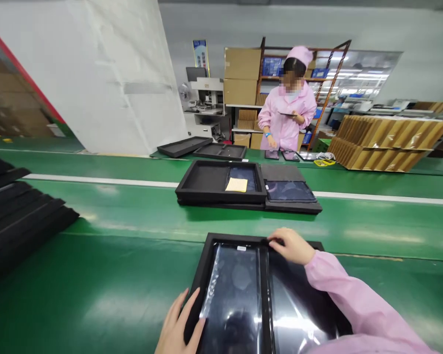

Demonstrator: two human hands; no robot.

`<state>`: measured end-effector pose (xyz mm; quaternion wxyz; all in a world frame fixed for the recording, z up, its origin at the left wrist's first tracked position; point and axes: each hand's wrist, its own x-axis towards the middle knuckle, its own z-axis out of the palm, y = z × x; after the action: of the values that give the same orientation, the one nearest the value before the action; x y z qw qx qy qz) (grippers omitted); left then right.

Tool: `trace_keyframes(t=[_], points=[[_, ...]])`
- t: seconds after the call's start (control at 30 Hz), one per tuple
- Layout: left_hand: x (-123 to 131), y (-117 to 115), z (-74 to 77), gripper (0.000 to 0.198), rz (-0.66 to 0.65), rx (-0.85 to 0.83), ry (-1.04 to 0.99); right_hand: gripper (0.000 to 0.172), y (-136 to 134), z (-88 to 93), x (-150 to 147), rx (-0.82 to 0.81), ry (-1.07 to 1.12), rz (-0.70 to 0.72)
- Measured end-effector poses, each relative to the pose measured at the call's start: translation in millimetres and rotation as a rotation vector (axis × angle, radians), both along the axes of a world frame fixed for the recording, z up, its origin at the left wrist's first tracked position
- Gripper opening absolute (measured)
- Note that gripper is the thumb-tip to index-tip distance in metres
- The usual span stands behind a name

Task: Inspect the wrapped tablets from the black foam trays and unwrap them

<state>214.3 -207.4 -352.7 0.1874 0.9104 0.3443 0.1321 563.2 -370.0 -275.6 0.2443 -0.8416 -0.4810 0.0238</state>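
A black foam tray (233,238) lies on the green bench in front of me. Two dark, glossy flat screen panels sit side by side in it: the left panel (232,295) has a small white label at its top and crinkled clear film along its left side. The right panel (299,300) is partly covered by my arm. My left hand (179,324) holds the tray's left rim, fingers spread along it and thumb toward the left panel. At the far rim, near the middle divider, my right hand (290,245) is closed with curled fingers pinching the edge.
Beyond are another foam tray (203,191) with a yellow note (237,185), and a foam piece bearing a panel (291,191). Stacked black foam (25,226) stands left. Across the bench, a person in pink (288,108) holds a flat device beside cardboard dividers (384,142).
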Motion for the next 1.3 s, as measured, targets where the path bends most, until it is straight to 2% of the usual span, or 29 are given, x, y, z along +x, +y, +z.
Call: trace_keyframes(t=[0.07,0.2,0.3,0.4,0.53,0.6,0.7,0.8,0.93,1.0,1.1,1.2,1.3], points=[[-7.4,-5.3,5.9,0.046,-0.016,-0.062,-0.009,0.006,18.2,-10.2,-34.6,-0.111,-0.027,0.083],[-24.0,-16.7,38.6,0.049,-0.08,-0.161,0.155,0.017,30.4,-26.9,-70.1,-0.228,-0.093,0.036],[-29.1,-18.3,62.1,0.05,-0.182,-0.18,0.285,0.029,24.8,-31.0,-70.3,-0.25,-0.103,0.019],[-21.3,-10.2,73.0,0.053,-0.323,-0.147,0.327,0.037,15.3,-29.9,-60.5,-0.237,-0.09,0.032],[6.3,3.1,78.1,0.089,-0.528,-0.027,0.402,0.038,4.9,-26.7,-50.2,-0.198,-0.059,0.039],[20.8,5.4,81.3,0.095,-0.63,0.04,0.433,0.037,2.4,-25.7,-49.3,-0.177,-0.041,0.039],[34.2,4.0,87.1,0.093,-0.759,0.101,0.506,0.036,1.8,-25.0,-52.0,-0.148,-0.006,0.036],[34.2,3.1,91.7,0.088,-0.846,0.139,0.584,0.035,2.2,-22.3,-54.8,-0.122,0.043,0.008],[22.3,8.1,92.1,0.049,-0.985,0.107,0.498,0.036,-4.3,-10.2,-55.2,-0.078,0.103,-0.068],[18.1,12.2,91.7,0.035,-0.991,0.075,0.45,0.038,-10.6,-1.7,-55.3,-0.07,0.125,-0.1],[19.0,17.4,96.6,0.028,-0.941,0.002,0.468,0.037,-18.7,8.4,-58.4,-0.105,0.164,-0.129],[25.9,18.0,107.7,0.046,-0.891,-0.075,0.567,0.028,-19.5,10.3,-68.2,-0.208,0.226,-0.13],[32.8,15.0,114.6,0.069,-0.861,-0.055,0.684,0.024,-12.0,6.4,-86.1,-0.326,0.285,-0.126]])
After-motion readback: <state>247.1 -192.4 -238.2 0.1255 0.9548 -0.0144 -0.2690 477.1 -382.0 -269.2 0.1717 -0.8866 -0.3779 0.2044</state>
